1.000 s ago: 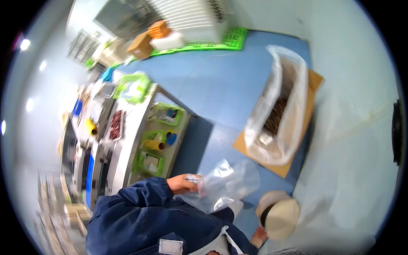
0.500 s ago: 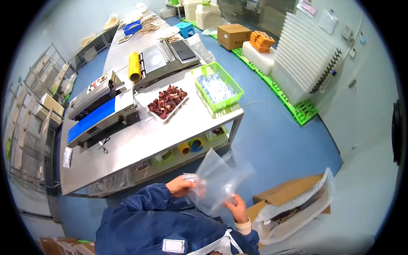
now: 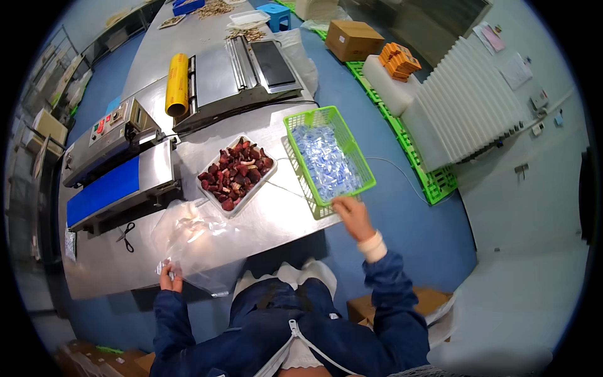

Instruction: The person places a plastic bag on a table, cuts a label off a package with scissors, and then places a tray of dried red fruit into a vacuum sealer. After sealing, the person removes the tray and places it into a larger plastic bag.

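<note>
A clear plastic bag (image 3: pixel 195 235) spreads over the front edge of the steel table. My left hand (image 3: pixel 170 278) is closed on the bag's near-left corner, where a small silvery-white packet or crumpled part shows at the fingers. My right hand (image 3: pixel 354 218) is at the near rim of a green plastic basket (image 3: pixel 370 183), away from the bag. Its fingers are slightly bent and I see nothing held in them. Many small clear-and-blue sachets (image 3: pixel 326 160) fill the basket. Left of it, a white tray (image 3: pixel 267 173) holds dark red, dried-looking chunks (image 3: pixel 235 173).
Scissors (image 3: pixel 127 237) lie near the left end of the table, before a sealing machine (image 3: pixel 103 191) with a blue belt. Behind are a yellow film roll (image 3: pixel 177 85) and a wrapping machine (image 3: pixel 220 81). Stacked white trays (image 3: pixel 465 107) stand right; an open carton (image 3: pixel 427 301) is low right.
My right hand has let go of the bag and moved up to the basket. My left hand has carried the bag leftward to the table edge. The view has shifted nearer the table.
</note>
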{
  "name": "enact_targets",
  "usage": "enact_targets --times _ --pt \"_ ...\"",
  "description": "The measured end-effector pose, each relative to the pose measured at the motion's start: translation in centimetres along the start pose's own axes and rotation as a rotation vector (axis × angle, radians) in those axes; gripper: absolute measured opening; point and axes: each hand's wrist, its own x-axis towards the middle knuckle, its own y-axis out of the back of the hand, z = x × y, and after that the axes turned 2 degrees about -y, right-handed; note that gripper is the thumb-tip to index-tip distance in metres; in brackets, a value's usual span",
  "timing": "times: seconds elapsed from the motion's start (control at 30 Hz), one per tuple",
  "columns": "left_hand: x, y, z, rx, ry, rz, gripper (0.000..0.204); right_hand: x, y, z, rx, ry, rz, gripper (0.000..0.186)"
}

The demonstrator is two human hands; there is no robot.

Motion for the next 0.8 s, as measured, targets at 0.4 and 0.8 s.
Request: enact_targets --times 0.4,0.8 --pt "6.8 5.0 -1.6 0.929 -0.864 0.959 0.03 16.5 -7.8 12.8 -0.56 -0.055 -0.493 0.027" --pt "-5.5 -23.9 -23.4 0.499 0.295 -0.008 0.052 15.0 -1.9 6.7 -0.003 -0.162 -0.421 0.019"
